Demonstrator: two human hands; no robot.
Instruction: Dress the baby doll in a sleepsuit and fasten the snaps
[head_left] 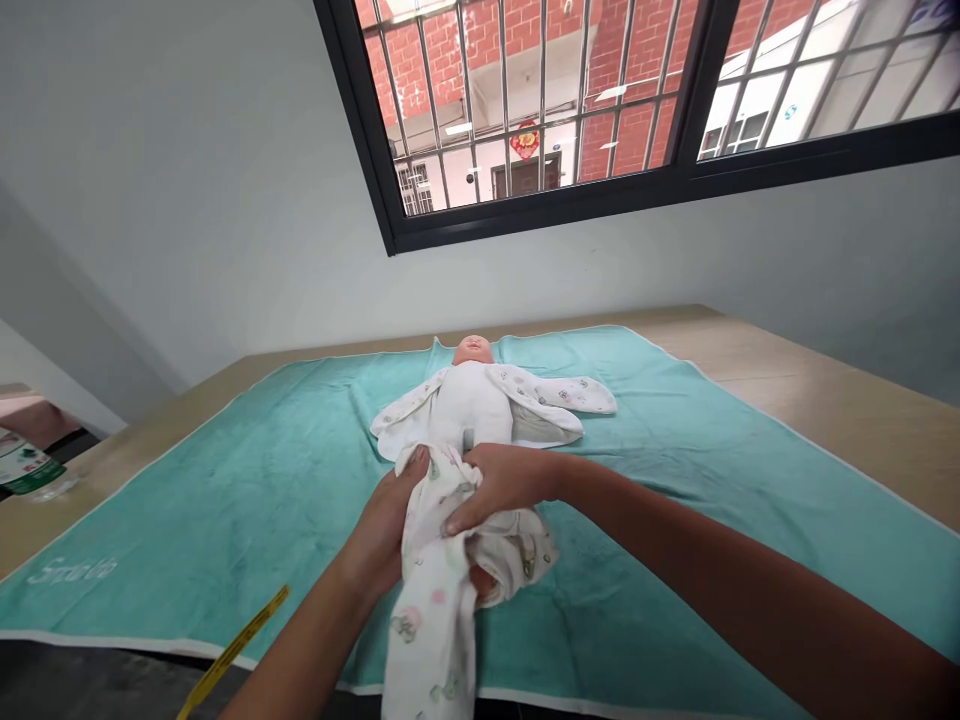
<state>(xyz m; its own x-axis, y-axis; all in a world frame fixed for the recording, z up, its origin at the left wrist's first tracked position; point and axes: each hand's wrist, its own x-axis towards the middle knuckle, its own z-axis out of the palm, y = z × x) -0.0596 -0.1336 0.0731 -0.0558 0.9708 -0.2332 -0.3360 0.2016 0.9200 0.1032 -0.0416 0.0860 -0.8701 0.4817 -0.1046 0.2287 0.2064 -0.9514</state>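
Observation:
A baby doll [473,350] lies on its back on a turquoise towel [300,470], its head at the far side. Its body is white, and a printed white baby jacket [585,395] is spread open under it. At the doll's lower end, printed baby pants [439,610] are bunched, one leg hanging towards me. My left hand [386,520] grips their left edge, thumb on top. From the right, my right hand [510,480] pinches the same cloth. A skin-coloured bit shows in the right-hand opening; I cannot tell whether it is a doll's foot. The doll's legs are mostly hidden.
The towel covers much of a wooden table [847,400] against a white wall. A bottle with a green and white label [30,465] lies at the left edge. A yellow strip [236,650] shows near my left forearm. A barred window [525,110] is above.

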